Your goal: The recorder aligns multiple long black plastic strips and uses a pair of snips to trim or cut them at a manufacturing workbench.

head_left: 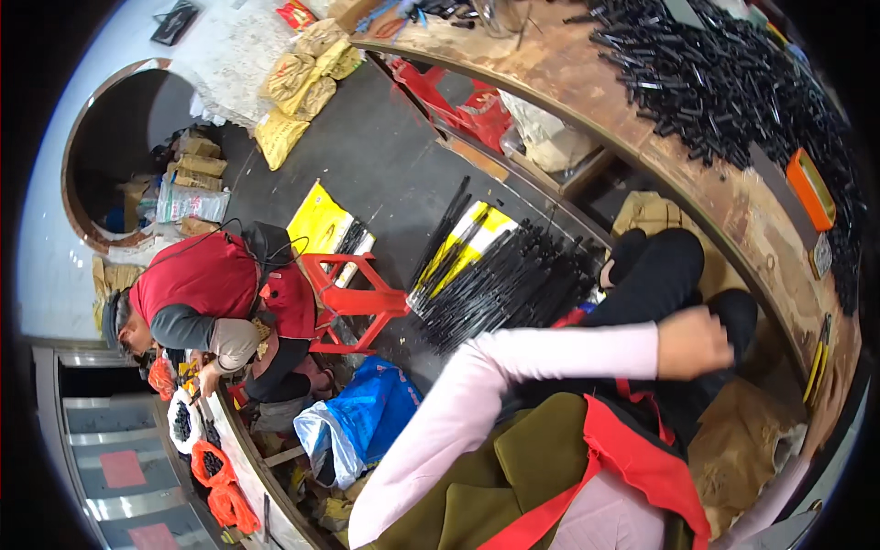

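My left hand (697, 344), at the end of a pink sleeve, is held over my dark trousers (655, 275). Its fingers look curled in, with some blur at the fingertips; anything inside them is hidden. Only a bit of my right sleeve (765, 509) appears at the lower right, and the right hand itself does not show. Beside my legs stands a wooden workbench (642, 151), nearest to the left hand. A yellow-handled tool (819, 357) lies near the bench's edge. My red apron strap (632, 449) crosses an olive garment (522, 458).
Black tubular pieces (724, 92) are heaped on the bench near an orange-rimmed tray (810, 190). Long black rods (513, 284) lie on the floor beside a red stool (357, 298). A person in a red vest (197, 280) bends over another table (252, 458). A blue bag (371, 403) stands between us.
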### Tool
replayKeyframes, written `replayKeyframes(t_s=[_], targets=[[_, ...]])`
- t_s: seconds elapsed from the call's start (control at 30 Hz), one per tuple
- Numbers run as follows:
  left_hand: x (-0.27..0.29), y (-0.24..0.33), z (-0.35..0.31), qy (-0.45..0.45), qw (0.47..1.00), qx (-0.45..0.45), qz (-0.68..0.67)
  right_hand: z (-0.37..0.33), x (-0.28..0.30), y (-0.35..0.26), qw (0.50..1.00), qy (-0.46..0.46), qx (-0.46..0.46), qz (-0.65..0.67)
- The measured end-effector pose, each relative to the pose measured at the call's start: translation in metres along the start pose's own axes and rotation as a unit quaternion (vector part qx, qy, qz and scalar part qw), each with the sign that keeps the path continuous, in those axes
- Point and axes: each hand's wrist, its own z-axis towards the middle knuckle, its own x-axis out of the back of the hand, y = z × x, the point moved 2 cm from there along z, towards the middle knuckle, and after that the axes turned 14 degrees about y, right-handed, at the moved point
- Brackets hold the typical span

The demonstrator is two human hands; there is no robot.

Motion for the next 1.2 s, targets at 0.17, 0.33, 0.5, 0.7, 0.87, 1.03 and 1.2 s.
replayKeyframes(t_s=[0.17,0.33,0.5,0.7,0.87,1.03,1.2], targets=[[-0.103,0.076,-0.011,-0.065,0.969,-0.069,-0.23,-0.064,0.117,0.027,0.985,-0.005,-0.156,0.076],[-0.07,0.048,-0.016,-0.23,0.958,-0.027,-0.167,-0.041,0.08,0.008,0.925,0.071,-0.36,0.1],[-0.087,0.087,0.02,-0.247,0.946,-0.069,-0.199,-0.072,0.126,0.084,0.916,0.157,-0.358,0.091],[-0.093,0.091,0.02,-0.289,0.94,-0.04,-0.177,-0.052,0.101,0.115,0.951,0.212,-0.18,-0.138],[-0.088,0.082,0.02,-0.301,0.94,-0.01,-0.164,-0.025,0.051,0.12,0.88,0.175,-0.237,-0.372],[-0.096,0.081,0.018,-0.303,0.937,0.003,-0.174,-0.018,0.055,0.145,0.918,0.096,-0.23,-0.309],[-0.09,0.081,0.019,-0.29,0.938,0.008,-0.19,-0.017,0.056,0.156,0.923,0.085,-0.21,-0.312]])
